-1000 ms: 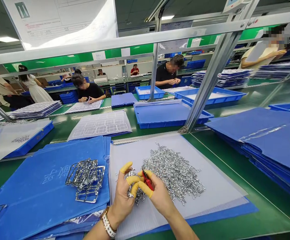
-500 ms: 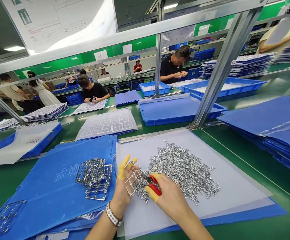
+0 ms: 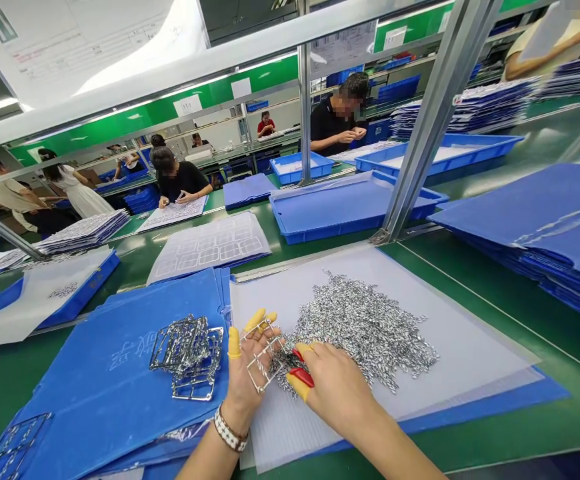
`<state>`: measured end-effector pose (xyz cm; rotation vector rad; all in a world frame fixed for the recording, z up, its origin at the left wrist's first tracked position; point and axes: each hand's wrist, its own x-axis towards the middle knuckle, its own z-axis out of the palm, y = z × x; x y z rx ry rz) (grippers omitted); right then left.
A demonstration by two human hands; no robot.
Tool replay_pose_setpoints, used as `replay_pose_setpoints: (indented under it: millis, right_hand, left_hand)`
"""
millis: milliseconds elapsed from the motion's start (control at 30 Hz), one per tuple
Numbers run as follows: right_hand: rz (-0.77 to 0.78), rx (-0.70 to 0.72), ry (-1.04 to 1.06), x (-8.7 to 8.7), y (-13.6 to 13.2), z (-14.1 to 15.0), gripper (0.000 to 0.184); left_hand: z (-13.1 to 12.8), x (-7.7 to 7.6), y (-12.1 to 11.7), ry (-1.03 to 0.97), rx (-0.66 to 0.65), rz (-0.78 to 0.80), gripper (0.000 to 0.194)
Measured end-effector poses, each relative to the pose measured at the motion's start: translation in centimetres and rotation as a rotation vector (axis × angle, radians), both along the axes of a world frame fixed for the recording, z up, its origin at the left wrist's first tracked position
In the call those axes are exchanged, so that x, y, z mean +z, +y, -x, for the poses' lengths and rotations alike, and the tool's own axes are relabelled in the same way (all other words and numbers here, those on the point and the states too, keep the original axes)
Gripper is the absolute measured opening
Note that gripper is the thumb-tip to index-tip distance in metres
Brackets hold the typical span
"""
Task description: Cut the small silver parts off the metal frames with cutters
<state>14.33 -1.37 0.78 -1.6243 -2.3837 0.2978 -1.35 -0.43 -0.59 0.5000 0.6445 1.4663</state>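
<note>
My left hand [image 3: 244,381], palm up with yellow finger cots, holds a silver sprue frame [image 3: 253,377] of thin bars on its fingers. In my right hand [image 3: 340,388] is a pair of nippers with red handles [image 3: 301,377], the handles spread apart. The nippers' jaws point at the frame's right side; whether they touch it I cannot tell. Below and to the right lies a heap of small shiny silver pieces [image 3: 370,327] on a whitish sheet [image 3: 450,333]. Several similar frames [image 3: 189,353] are piled on blue sheets [image 3: 95,380] at left.
A dark frame [image 3: 15,443] lies at the lower left. A metal post [image 3: 423,127] rises behind the whitish sheet. Blue trays [image 3: 330,230] stand beyond it, with a stack of blue sheets [image 3: 535,233] at right. Co-workers [image 3: 183,180] sit across the bench.
My fingers have opened from a close grip, so the sprue frame now shows on my left palm. The nippers have drawn back to the right and their handles have spread.
</note>
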Motion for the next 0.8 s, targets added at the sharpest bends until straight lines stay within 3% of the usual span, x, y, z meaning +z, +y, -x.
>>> replay_pose_setpoints:
  millis: [267, 467, 633, 800]
  right_hand:
    - [0.043, -0.005, -0.002, 0.5, 0.1, 0.1, 0.025]
    - [0.0, -0.012, -0.052, 1.2, 0.1, 0.6, 0.017]
    - [-0.005, -0.026, -0.063, 1.2, 0.2, 0.5, 0.012]
    - [-0.005, -0.013, -0.071, 1.3, -0.6, 0.5, 0.017]
  left_hand:
    - [-0.3, -0.6, -0.5, 0.152, 0.017, -0.098, 0.059]
    - [-0.5, -1.0, -0.5, 0.287, 0.059, -0.175, 0.062]
    - [-0.6, -0.5, -0.5, 0.278, 0.101, -0.137, 0.061]
    - [-0.5, -0.1, -0.4, 0.244, 0.162, -0.073, 0.06]
